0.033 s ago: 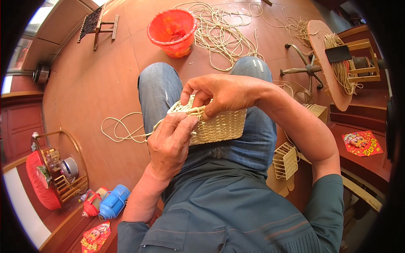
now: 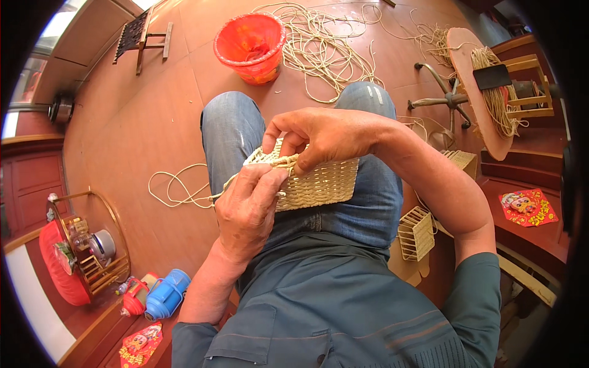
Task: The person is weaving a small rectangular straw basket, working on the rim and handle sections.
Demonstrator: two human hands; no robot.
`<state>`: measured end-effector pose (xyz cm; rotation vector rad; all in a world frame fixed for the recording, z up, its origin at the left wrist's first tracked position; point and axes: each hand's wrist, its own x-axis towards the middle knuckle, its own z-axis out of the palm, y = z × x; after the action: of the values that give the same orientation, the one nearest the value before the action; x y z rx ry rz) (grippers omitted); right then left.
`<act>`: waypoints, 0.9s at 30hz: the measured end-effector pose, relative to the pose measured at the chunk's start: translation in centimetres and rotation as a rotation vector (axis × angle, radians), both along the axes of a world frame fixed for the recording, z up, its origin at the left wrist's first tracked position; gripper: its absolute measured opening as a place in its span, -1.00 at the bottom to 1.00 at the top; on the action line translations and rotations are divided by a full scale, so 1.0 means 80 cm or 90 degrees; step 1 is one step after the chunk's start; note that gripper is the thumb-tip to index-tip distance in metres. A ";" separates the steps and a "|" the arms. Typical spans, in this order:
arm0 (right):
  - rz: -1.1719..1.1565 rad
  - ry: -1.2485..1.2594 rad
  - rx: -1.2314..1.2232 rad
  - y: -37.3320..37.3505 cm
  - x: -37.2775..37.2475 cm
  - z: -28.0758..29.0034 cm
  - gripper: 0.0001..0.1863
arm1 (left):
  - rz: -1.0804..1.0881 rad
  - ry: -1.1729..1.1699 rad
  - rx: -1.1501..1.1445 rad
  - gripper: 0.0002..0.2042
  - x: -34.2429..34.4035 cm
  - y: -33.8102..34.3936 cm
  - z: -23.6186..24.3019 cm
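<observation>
A cream woven cord basket (image 2: 320, 185) rests across my thighs, held between my two hands. My left hand (image 2: 245, 211) is closed at the basket's near left corner, thumb and forefinger pinching the cord at the rim. From beside that hand, a loose length of cord (image 2: 178, 200) trails left to the floor in a loop. Over the top edge arches my right hand (image 2: 328, 136), its fingers bent at the inner side and its thumb pressing the outer face, so it grips the rim. The exact cord crossing between my fingertips is partly hidden.
Ahead stand a red bucket (image 2: 248, 52) and a heap of loose cord (image 2: 319, 46). At the right are a swivel-base stand (image 2: 451, 98) and a small slatted basket frame (image 2: 416, 234). To the left lie a blue thermos flask (image 2: 167, 294) and a curved rack (image 2: 110, 270).
</observation>
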<state>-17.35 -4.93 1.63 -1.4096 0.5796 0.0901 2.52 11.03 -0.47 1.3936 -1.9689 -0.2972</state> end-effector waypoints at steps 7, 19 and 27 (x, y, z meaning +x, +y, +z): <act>0.013 -0.003 -0.006 -0.002 -0.002 -0.003 -0.42 | -0.014 -0.058 0.114 -0.67 0.000 -0.011 0.021; 0.022 -0.023 -0.082 0.007 -0.004 -0.007 -0.48 | -0.083 -0.013 0.019 -0.72 -0.010 -0.002 -0.003; -0.030 -0.030 -0.104 0.012 -0.012 -0.006 -0.51 | 0.007 0.267 0.196 -0.68 0.013 0.007 -0.007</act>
<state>-18.31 -3.96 1.12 -1.5506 0.5910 -0.0290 3.53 11.61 -1.00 1.3899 -1.6131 -0.8450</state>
